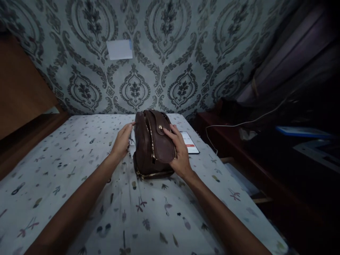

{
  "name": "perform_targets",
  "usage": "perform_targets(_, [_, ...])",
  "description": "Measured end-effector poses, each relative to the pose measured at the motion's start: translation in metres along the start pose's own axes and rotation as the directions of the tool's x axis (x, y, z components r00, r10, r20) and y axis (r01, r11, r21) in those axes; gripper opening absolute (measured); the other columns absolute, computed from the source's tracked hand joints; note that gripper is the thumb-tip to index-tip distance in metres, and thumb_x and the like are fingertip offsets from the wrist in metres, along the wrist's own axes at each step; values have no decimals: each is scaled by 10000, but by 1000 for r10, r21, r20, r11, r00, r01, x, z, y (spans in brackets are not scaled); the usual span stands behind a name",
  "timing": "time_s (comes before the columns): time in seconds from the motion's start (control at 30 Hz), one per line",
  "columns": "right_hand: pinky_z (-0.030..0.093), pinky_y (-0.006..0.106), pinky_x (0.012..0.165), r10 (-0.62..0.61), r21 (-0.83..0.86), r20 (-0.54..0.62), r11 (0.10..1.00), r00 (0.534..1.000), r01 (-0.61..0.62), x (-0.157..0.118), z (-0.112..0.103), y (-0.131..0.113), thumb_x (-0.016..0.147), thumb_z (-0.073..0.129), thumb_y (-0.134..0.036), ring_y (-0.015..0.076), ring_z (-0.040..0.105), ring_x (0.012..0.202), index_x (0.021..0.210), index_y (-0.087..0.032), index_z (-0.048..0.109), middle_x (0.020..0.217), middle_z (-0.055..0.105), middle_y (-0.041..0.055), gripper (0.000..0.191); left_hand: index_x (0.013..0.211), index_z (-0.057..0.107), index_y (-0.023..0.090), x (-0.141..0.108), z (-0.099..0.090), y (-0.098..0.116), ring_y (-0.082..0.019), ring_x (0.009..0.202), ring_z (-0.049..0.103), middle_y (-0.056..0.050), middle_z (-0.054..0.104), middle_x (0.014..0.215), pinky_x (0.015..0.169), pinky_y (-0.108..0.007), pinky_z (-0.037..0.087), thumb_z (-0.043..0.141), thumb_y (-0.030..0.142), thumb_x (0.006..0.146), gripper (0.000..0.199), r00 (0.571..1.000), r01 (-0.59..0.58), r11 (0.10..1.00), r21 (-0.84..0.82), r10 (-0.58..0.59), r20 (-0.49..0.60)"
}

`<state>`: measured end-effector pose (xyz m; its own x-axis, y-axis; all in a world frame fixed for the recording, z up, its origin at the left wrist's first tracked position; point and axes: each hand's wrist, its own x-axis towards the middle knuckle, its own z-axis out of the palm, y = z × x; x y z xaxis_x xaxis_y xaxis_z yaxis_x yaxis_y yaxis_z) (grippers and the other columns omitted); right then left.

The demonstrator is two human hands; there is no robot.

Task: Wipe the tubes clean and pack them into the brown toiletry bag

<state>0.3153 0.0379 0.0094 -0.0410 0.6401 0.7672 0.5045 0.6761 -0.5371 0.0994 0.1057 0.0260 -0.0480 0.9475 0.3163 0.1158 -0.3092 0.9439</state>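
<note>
A dark brown bag [143, 148] with gold zips and a flap with a metal clasp rests on a bed with a patterned white sheet [148, 209]. My right hand [180, 152] grips the bag's right side, its fingers over the front near the clasp. At the bag's left side, my left hand [122, 141] has its fingers bent against something whitish [132, 140] beside the bag; what it is cannot be made out. A phone or tablet with a lit screen [189, 141] lies just right of the bag, partly hidden by my right hand.
Behind the bed stands a wall with patterned paper and a white card [119, 49]. Wooden furniture [23, 88] is at the left. On the right are a dark red cabinet [225, 131], a white cable [239, 125], a blue-edged object [300, 132] and a curtain [287, 60].
</note>
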Motion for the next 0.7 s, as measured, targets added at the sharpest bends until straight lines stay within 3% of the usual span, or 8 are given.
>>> perform_targets(0.07, [324,626,1246,-6,6,-7,1000,1000,6,0,0,0,929,683,-394,326,344,1551,1475,-377,539,1618,439,68,565,1222,696,173,-1,-17,-4,-242,996,673,-70,733,1008,879,-333,531,506,539,922,510,999,-9,978,210,1,40])
perform_targets(0.13, [319,624,1250,-7,9,-3,1000,1000,7,-1,0,1,928,688,-383,323,338,1554,1478,-384,536,1620,437,61,570,1244,674,172,-4,-39,-9,-243,899,662,-66,717,980,826,-345,522,518,524,895,520,995,-22,874,486,-27,93])
perform_targets(0.27, [314,616,1257,3,8,14,1000,1000,-3,-1,-1,1,920,703,-364,324,325,1560,1485,-388,527,1631,424,52,592,1307,633,177,-12,-83,-18,-313,1034,660,-125,714,1154,901,-418,512,365,494,944,551,980,-94,505,858,-102,168])
perform_targets(0.33, [310,609,1260,3,7,12,1000,1000,-3,-1,-1,1,916,709,-367,322,327,1559,1485,-385,527,1631,425,54,597,1356,612,163,-16,-98,-22,-384,1201,601,-181,659,1309,949,-491,502,331,532,945,620,961,-120,304,945,-203,188])
perform_targets(0.4, [314,601,1260,1,7,13,1000,1000,-1,-1,-2,1,915,711,-378,320,330,1558,1484,-375,529,1627,429,63,597,1455,547,161,-17,-108,-24,-442,1327,515,-215,575,1448,974,-564,488,345,622,918,736,919,-133,194,972,-342,195])
perform_targets(0.47, [324,598,1256,1,6,16,1000,1000,-1,-1,-2,0,919,705,-391,321,336,1555,1486,-364,529,1625,432,71,595,1561,430,182,-13,-115,-23,-461,1398,458,-215,487,1555,999,-599,473,365,717,878,870,876,-119,201,972,-441,198])
perform_targets(0.53, [331,600,1252,1,2,8,1000,1000,-1,-1,-1,0,923,697,-394,325,343,1552,1486,-363,530,1624,436,70,588,1601,367,209,-4,-119,-18,-457,1414,459,-201,453,1594,1023,-594,464,349,770,861,928,870,-97,269,958,-444,213])
perform_targets(0.7, [336,612,1245,-8,8,-8,1000,1000,8,-2,-1,0,938,668,-373,324,346,1550,1496,-370,519,1621,439,68,577,1293,670,200,43,-99,4,-394,1249,606,-161,657,1356,1044,-498,470,349,759,855,780,959,-162,538,828,-112,260])
